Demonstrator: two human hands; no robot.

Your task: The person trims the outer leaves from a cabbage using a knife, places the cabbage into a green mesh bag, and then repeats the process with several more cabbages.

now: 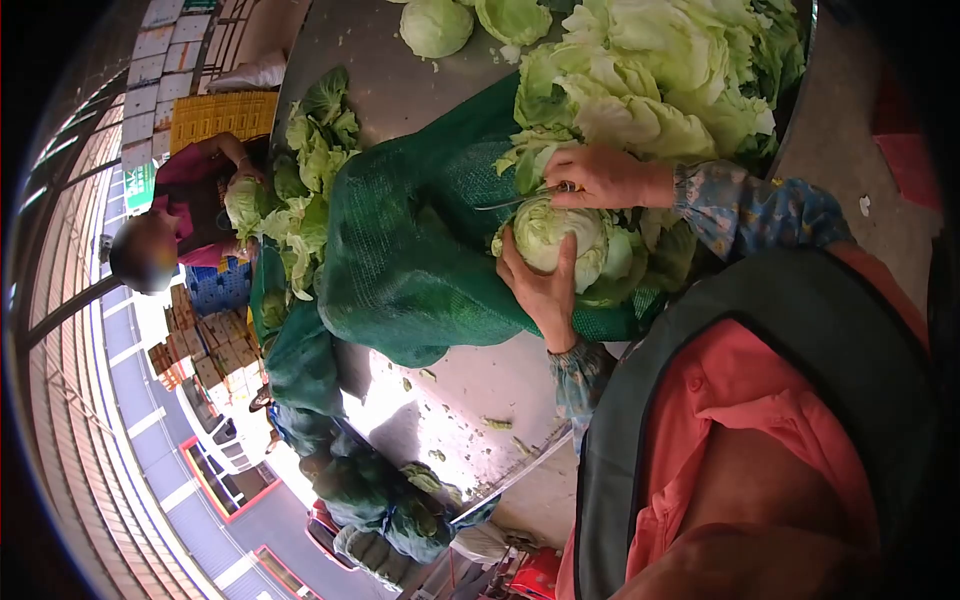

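Observation:
A pale green lettuce head rests on a dark green mesh sack that lies over the metal table. My left hand grips the near side of the head, with thumb and fingers spread around it. Closed around the handle of a small knife, my right hand is at the far side of the head. The thin blade points left across the head's upper edge. Loose outer leaves lie beside and under the head.
Lettuce leaves are heaped beyond my right hand. Two trimmed heads sit at the table's far edge. Across the table, a person handles lettuce near a leafy pile. Filled green sacks stand past the metal table.

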